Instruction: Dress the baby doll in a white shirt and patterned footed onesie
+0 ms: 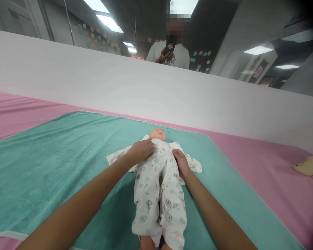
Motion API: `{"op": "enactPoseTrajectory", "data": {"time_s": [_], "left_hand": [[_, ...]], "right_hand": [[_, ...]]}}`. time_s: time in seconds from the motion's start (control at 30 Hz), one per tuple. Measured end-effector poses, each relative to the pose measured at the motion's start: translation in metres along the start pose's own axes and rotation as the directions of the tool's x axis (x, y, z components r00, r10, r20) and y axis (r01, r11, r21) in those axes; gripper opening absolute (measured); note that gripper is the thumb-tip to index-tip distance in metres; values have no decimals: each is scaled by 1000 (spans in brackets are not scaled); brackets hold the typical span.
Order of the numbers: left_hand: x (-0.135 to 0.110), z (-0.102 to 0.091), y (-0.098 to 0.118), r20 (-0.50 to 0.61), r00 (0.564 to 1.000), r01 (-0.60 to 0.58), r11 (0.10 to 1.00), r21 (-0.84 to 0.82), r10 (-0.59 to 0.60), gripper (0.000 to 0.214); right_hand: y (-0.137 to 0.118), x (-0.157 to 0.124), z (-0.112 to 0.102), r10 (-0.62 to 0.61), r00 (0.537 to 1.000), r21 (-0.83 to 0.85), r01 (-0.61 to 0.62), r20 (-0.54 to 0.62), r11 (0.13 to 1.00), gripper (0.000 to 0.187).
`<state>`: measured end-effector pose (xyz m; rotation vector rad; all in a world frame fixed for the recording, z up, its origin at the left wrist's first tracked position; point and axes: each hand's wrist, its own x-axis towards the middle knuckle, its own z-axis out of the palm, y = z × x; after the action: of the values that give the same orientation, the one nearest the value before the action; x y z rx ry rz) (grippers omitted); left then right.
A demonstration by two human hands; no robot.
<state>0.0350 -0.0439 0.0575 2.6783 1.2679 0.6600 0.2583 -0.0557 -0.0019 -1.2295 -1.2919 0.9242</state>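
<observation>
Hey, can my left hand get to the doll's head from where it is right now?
Probably yes. The left hand rests on the chest of the baby doll, right beside its bare head, with nothing between them.

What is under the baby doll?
A teal towel, spread over a pink sheet, lies under the baby doll. The patch directly beneath is covered by its body and printed suit.
</observation>
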Motion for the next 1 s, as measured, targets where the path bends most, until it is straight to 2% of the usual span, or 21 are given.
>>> {"op": "enactPoseTrajectory", "data": {"time_s": [0.1, 0.17, 0.23, 0.3, 0.33, 0.4, 0.43, 0.5, 0.53, 0.6, 0.7, 0.77, 0.83, 0.9, 0.93, 1.0], "left_hand": [[10, -2, 2, -25, 985, 166, 969, -183, -174, 24], [12, -6, -3, 11, 945, 302, 861, -409, -327, 25], [9, -11, -11, 123, 921, 369, 733, -572, -368, 26], [5, -14, -19, 225, 902, 419, 623, -660, -367, 26], [3, -14, -22, 241, 896, 432, 604, -669, -373, 26], [-1, -8, -22, 164, 899, 417, 677, -607, -406, 24], [-2, -3, -19, 85, 907, 390, 747, -538, -412, 22], [-5, 7, -13, -89, 931, 309, 894, -323, -354, 19], [-8, 11, -10, -147, 941, 272, 939, -209, -305, 19], [-14, 16, -6, -194, 953, 232, 972, -37, -234, 21], [-33, 13, 0, -179, 944, 282, 959, 6, -277, 20], [-57, 6, 9, -152, 935, 317, 947, -45, -320, 15], [-92, 1, 28, -113, 939, 312, 943, -118, -325, 8], [-132, -1, 53, -39, 945, 307, 925, -224, -324, 9], [-152, -1, 68, 8, 950, 304, 912, -276, -314, 11], [-186, 3, 95, 88, 964, 264, 887, -378, -249, 12]], "right_hand": [[0, 0, 1, 38, 999, 54, -36, -24, 998, 41], [0, 0, 1, 35, 998, 5, -35, -43, 999, 40], [1, 1, 0, 23, 998, -66, -27, -60, 997, 39], [2, 2, 1, 9, 996, -139, -21, -88, 990, 37], [3, 2, 2, -5, 994, -175, -13, -105, 985, 37], [4, 0, 5, -53, 990, -242, 20, -130, 970, 35], [4, -1, 6, -84, 988, -275, 44, -132, 960, 35], [2, -5, 7, -142, 984, -351, 95, -111, 931, 33], [1, -7, 6, -168, 981, -396, 118, -95, 911, 32], [-3, -10, 3, -222, 973, -492, 161, -68, 856, 28], [-15, -21, -6, -299, 954, -593, 232, -16, 771, 20], [-29, -37, -12, -324, 946, -621, 273, 33, 735, 16], [-48, -65, -16, -312, 943, -635, 311, 113, 708, 16], [-68, -104, -17, -241, 926, -641, 375, 289, 670, 21], [-75, -125, -15, -192, 884, -644, 446, 426, 621, 25], [-85, -166, -8, -162, 736, -594, 638, 657, 490, 29]]}}
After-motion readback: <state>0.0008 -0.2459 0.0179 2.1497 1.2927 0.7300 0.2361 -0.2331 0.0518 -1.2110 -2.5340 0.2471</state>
